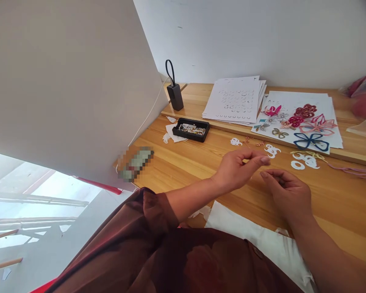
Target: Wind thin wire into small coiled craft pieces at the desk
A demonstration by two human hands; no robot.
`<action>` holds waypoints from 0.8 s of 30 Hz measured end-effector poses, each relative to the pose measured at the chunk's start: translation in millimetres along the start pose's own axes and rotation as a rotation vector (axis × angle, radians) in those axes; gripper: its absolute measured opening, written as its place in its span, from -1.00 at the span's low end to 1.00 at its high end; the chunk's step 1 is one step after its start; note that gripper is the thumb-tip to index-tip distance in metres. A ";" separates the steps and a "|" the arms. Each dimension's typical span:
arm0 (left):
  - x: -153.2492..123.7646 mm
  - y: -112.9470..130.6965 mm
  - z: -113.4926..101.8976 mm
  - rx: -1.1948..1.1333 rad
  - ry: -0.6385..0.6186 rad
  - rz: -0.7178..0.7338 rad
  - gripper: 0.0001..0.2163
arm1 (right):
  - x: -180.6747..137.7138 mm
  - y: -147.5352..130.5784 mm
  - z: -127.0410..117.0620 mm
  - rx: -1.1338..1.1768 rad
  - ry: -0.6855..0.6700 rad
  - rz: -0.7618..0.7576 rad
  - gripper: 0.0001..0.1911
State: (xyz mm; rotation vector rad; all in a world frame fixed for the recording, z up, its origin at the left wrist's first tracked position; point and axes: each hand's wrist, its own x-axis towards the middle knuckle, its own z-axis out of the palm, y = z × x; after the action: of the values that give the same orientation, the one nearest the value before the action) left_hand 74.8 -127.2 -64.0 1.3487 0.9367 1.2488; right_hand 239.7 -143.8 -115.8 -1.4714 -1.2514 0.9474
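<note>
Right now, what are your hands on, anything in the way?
Left hand, right hand over wooden desk. Fingers curled, nothing visibly held. Nearest: white paper cut-outs.

The left hand (238,169) is held above the wooden table (183,171), fingers bunched and pointing toward 3 o'clock. The right hand (288,195) is just beside it at 4 o'clock, its fingers curled inward. Whether either hand pinches something is too small to tell. At 2 o'clock from the left hand, just past its fingertips, a curled white paper cutout (272,151) lies flat on the table. At 12 o'clock is a second, smaller cutout (236,142), with small copper rings (253,141) scattered at 1 o'clock. At 1 o'clock from the right hand lie a white paper ring (297,165), a third cutout (311,162) and loops of yellow cord (308,154), which touch the cutout.
</note>
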 end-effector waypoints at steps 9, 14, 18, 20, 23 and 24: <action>0.0 -9.5 28.3 -0.216 0.039 -0.105 -0.61 | 2.0 8.9 -1.6 0.044 0.001 0.024 -0.65; -3.2 -26.4 21.5 -0.086 0.163 0.056 -0.69 | 0.2 6.6 0.0 -0.004 0.023 0.017 -0.68; -2.5 -37.4 12.4 -0.175 0.155 -0.014 -0.63 | -0.8 3.2 0.3 -0.050 0.018 -0.003 -0.74; -2.4 -38.6 7.2 -0.163 0.186 -0.076 -0.58 | -1.0 2.0 0.0 -0.050 -0.009 -0.003 -0.80; -0.1 -38.4 0.1 -0.143 0.198 -0.099 -0.56 | -0.8 1.6 -0.5 -0.017 -0.017 -0.027 -0.83; 1.1 -38.6 -1.5 -0.139 0.185 -0.098 -0.56 | -0.7 1.7 -0.7 -0.012 -0.018 -0.035 -0.83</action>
State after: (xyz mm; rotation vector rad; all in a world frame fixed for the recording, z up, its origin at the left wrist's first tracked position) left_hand 77.3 -119.3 -101.8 1.0805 1.0119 1.3538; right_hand 240.7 -144.6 -117.3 -1.4488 -1.2943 0.9329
